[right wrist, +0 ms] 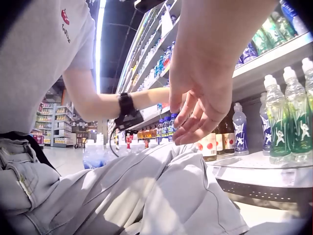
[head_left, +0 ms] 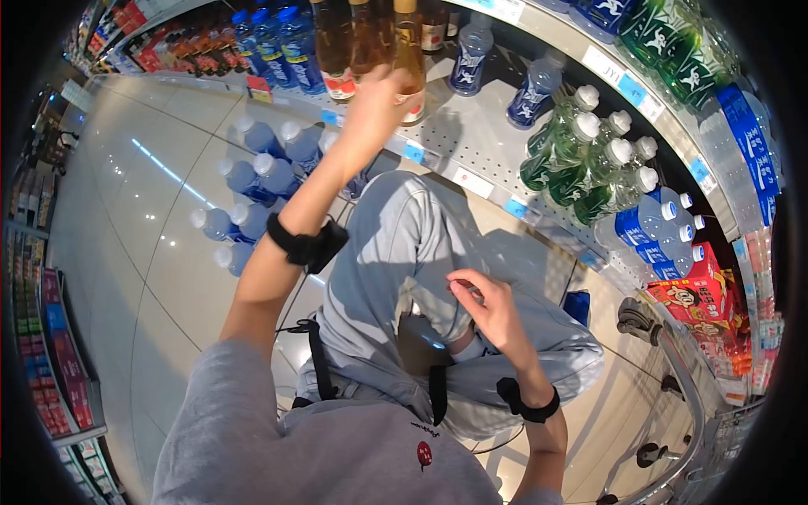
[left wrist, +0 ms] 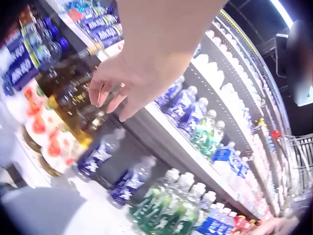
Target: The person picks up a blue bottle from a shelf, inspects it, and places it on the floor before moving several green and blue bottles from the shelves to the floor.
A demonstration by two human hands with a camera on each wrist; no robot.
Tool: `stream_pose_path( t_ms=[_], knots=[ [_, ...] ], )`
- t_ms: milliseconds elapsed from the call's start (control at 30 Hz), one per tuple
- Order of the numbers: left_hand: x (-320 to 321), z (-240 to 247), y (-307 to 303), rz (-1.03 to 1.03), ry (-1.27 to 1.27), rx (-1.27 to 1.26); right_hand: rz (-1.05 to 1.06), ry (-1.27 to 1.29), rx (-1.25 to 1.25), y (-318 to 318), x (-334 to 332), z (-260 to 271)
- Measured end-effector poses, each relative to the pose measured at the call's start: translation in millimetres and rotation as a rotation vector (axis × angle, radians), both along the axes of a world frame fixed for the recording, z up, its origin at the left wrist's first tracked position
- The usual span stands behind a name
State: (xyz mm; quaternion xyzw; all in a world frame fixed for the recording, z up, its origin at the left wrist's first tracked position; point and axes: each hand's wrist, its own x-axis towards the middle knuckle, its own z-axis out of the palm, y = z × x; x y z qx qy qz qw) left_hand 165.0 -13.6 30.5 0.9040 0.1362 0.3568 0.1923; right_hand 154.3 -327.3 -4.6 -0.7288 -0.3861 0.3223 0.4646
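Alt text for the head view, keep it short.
A person's left hand is at amber bottles on a low store shelf; contact is unclear. Their right hand, holding nothing, is over pale trousers. Blue bottles stand on the tiled floor at picture left, green bottles on the shelf toward the right.

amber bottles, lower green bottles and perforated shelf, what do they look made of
Amber bottles: probably glass, glossy and see-through, though clear plastic is possible. Green bottles: likely clear plastic, shiny, with contoured bodies. Shelf: probably painted metal, pale satin, with regular small holes.
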Motion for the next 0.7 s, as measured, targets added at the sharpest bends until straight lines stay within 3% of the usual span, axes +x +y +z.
stream_pose_path(
  t_ms=[100,200,267,400,567,700],
  knots=[
    [-58,-21,28,0.342,0.228,0.171,0.021,-0.001,-0.018,2,-4,4],
    [-83,-60,55,0.294,0.434,0.225,0.032,-0.026,0.005,5,-9,2],
    [-87,-91,69,0.251,0.504,0.133,0.035,-0.049,0.010,7,-14,4],
    [-77,-71,50,0.317,0.698,-0.128,0.024,-0.084,0.000,5,-20,15],
    [-78,-51,41,0.116,0.582,0.077,0.011,-0.100,-0.041,-6,-19,20],
    [-77,22,19,-0.026,0.500,0.161,0.000,-0.067,-0.049,-11,-15,12]
  ],
)
